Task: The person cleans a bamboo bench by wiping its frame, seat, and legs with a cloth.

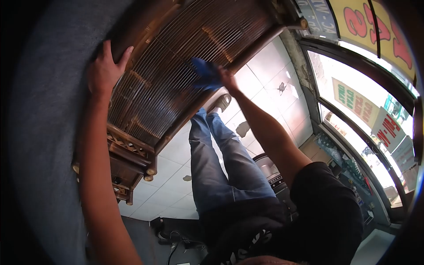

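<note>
Head view, right hand (227, 79): grasps blue cloth (206, 74), bunched toward 9 o'clock over the bamboo bench (172, 57).
Left hand (107, 70): rests spread at the dark rail (145, 27), farther from cloth, toward 9 o'clock.
Bench: runs lengthwise 7 to 1 o'clock, front rail (263, 47) beside right hand.
Tiled floor (265, 79): stretches beyond, toward 3 o'clock.

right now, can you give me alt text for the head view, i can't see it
A person's right hand holds a blue cloth against or just above slatted bamboo furniture, while the left hand rests at its edge. The person's jeans show above a light tiled floor with broken patches; windows with signs stand at right.
</note>
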